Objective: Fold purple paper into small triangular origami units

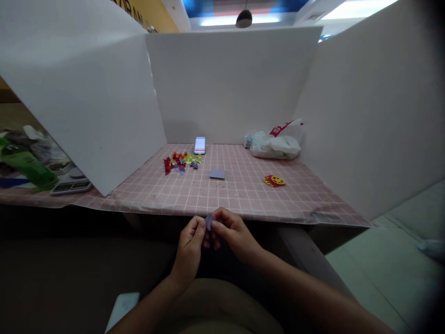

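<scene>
A small piece of folded purple paper (pixel 208 221) is pinched between my two hands, just off the table's near edge. My left hand (pixel 192 239) grips its left side with thumb and fingers closed. From the right, my right hand (pixel 231 232) pinches the same paper between thumb and forefinger. On the table beyond lies a stack of purple-grey paper squares (pixel 217 174). Left of that stack, a cluster of small folded paper pieces (pixel 178 161) in red, orange, yellow and purple is spread out.
A phone (pixel 200 145) stands at the back of the pink checked table (pixel 239 199). Yellow and red cut-out shapes (pixel 274 180) lie to the right, with a white plastic bag (pixel 278 144) behind them. White panels (pixel 229 83) enclose three sides. A scale (pixel 71 184) sits outside the left panel.
</scene>
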A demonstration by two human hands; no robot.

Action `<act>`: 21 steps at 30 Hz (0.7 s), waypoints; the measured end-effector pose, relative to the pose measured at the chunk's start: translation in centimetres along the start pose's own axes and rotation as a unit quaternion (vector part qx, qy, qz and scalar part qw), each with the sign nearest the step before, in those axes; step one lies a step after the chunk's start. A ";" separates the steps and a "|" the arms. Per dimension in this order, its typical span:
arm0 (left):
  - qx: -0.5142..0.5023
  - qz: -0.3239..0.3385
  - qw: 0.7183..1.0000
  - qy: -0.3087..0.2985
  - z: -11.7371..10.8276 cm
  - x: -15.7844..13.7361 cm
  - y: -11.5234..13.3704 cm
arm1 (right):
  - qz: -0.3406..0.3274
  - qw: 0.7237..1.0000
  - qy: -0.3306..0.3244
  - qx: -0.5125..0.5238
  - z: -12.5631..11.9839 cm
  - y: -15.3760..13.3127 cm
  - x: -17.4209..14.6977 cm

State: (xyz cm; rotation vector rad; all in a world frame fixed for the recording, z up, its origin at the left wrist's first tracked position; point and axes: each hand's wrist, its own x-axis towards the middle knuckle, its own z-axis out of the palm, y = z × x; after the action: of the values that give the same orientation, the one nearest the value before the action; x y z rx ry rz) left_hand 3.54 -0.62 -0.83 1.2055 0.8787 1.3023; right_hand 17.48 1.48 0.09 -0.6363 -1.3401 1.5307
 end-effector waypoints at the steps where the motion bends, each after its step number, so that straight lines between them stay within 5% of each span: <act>1: 0.003 -0.003 1.000 -0.002 0.0 0.0 0.0 | 0.005 1.000 0.000 0.001 0.0 0.0 0.0; 16: -0.103 -0.039 0.994 -0.027 0.0 0.1 -0.6 | 0.036 0.999 -0.001 0.040 0.2 0.1 0.0; 21: 0.021 0.005 1.000 0.010 0.0 -0.1 0.3 | 0.028 0.999 0.026 -0.015 0.3 -0.1 -0.1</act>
State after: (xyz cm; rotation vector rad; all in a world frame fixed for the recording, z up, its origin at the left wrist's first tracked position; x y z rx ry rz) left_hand 3.43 -0.71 -0.58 1.2328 0.9189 1.3130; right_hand 17.32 1.24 0.23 -0.7341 -1.3174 1.5314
